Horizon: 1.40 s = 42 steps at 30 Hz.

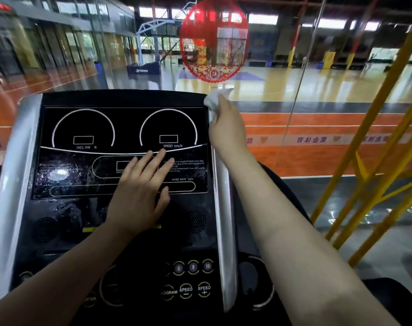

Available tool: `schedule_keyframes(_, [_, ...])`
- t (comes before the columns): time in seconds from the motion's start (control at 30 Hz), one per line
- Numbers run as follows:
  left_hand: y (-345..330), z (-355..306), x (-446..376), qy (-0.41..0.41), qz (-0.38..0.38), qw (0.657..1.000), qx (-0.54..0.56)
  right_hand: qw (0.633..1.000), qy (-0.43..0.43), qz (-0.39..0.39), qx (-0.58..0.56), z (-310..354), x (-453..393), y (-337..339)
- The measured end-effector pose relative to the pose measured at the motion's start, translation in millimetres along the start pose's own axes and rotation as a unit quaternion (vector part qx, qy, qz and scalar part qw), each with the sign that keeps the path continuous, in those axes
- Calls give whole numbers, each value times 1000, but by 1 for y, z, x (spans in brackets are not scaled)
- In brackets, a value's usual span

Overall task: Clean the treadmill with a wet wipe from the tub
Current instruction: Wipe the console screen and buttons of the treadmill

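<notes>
Now the right hand (226,128) pinches the wet wipe (213,101) against the treadmill console's (120,208) top-right corner, left hand (139,189) flat with fingers spread; next, probably a downward wipe along the silver trim (221,184).

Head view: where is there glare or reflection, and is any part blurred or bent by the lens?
Head view: a white glare spot lies on the wet lower left of the display panel; the glass wall ahead carries faint reflections around the red decal; the yellow railings and silver side rails bow from wide-angle distortion; the frame's left edge is smeared.
</notes>
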<state>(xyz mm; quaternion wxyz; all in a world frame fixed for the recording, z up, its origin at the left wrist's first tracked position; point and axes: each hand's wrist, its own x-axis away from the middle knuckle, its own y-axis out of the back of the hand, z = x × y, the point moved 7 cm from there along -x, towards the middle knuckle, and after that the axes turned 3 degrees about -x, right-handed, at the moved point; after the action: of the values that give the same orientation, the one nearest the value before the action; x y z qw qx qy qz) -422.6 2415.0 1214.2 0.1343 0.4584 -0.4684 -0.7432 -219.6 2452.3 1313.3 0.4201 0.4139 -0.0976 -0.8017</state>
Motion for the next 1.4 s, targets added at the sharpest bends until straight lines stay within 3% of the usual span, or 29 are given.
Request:
schedule_keyframes(0.1, [0, 0, -1, 2, 5, 1000, 1, 998, -3, -27, -59, -10, 9, 3])
schedule_keyframes(0.2, [-1, 0, 0, 6, 5, 1000, -2, 988, -12, -71, -140, -29, 101, 10])
schedule_keyframes(0.33, [-3, 1, 1, 10, 5, 1000, 1, 984, -37, -36, -173, -46, 189, 10])
schedule_keyframes(0.43, [-2, 0, 2, 6, -5, 1000, 10, 988, -33, -34, -147, -34, 126, 12])
schedule_keyframes(0.57, [-2, 1, 2, 2, -10, 1000, 20, 999, 30, -14, -5, 3, -5, 5])
schedule_keyframes(0.7, [-2, 3, 2, 2, -7, 1000, 22, 979, 47, 108, 168, 30, -74, -22])
schedule_keyframes(0.8, [-1, 3, 3, 12, -8, 1000, 21, 968, 73, 162, 178, 33, -80, -28])
schedule_keyframes(0.97, [-2, 3, 3, 19, -12, 999, 36, 981, 93, 147, 84, 21, -69, -15])
schedule_keyframes(1.07, [-1, 4, 5, 12, -23, 998, 49, 969, 91, 150, 174, 40, -73, -23])
schedule_keyframes(1.17, [3, 5, 5, -6, -48, 995, 83, 939, 125, 174, 269, 85, -77, -65])
schedule_keyframes(1.3, [17, 27, 10, 15, -73, 971, 226, 921, 164, 232, 268, 161, -71, -153])
schedule_keyframes(1.4, [32, 82, 23, 38, -98, 980, 170, 905, 216, 265, 254, 213, -48, -202])
